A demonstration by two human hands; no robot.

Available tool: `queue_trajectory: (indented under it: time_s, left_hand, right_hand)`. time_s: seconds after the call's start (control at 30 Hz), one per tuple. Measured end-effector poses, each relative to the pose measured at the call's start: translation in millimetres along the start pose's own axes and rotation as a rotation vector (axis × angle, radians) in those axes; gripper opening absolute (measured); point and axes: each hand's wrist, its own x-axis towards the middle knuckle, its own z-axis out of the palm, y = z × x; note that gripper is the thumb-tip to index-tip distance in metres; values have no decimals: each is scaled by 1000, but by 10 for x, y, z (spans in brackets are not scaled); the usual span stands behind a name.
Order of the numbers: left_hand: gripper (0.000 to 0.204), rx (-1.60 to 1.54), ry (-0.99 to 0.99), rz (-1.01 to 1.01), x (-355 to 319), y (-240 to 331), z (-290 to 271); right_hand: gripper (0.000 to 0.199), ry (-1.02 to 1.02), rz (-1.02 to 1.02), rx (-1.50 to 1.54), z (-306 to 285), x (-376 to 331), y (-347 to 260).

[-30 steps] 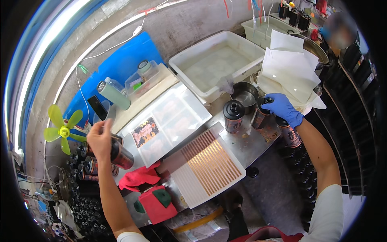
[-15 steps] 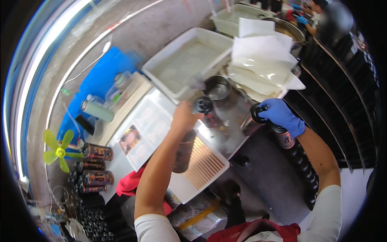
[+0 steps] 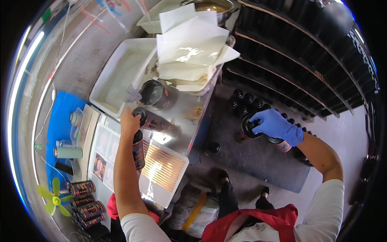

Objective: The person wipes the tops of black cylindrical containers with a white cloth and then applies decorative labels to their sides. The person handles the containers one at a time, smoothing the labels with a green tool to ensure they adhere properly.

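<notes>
As right hand (image 3: 275, 125) holds bottle (image 3: 246, 128), left hand (image 3: 129, 122) touches black cap (image 3: 140, 113)

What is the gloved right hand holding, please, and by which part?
The right hand grips a dark bottle by its black top. A second bottle shows beneath the hand; whether it is held too cannot be told.

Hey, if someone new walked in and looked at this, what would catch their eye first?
Probably the bright blue-gloved right hand at the picture's right, holding a black-topped bottle. Next, likely the pile of glossy white sheets near the top centre, above and right of the metal pot. Then perhaps the yellow-green fan at the lower left, beside several dark bottles.
</notes>
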Motion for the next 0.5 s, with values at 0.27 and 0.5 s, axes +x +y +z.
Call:
queue_trajectory:
  time_s: [0.27,0.5]
  left_hand:
    - [33,156,-91,329,-751,938,-117]
    - [29,193,-375,441,-2346,2639,99]
  right_hand:
    - [31,175,371,194,65,-1389,850]
    - [24,460,453,255,488,-2953,2153]
